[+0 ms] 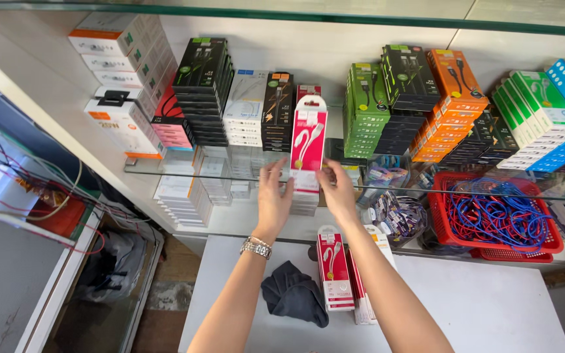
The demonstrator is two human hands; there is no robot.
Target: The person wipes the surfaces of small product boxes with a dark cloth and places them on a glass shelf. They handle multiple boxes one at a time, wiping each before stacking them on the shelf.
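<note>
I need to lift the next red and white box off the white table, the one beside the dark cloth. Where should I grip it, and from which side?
Probably by its long edges, coming down from above. The red and white box lies flat on the white table, its left edge clear of the dark cloth. Its right edge sits close against more boxes, so fingers may need to wedge in there.

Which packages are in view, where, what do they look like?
Red-white cable box: upright on glass shelf, between left hand and right hand.
Same boxes: lying on white counter.
Green boxes: stacked, shelf centre.
Orange boxes: stacked, right of green.
Black boxes: stacked, shelf left.
</note>
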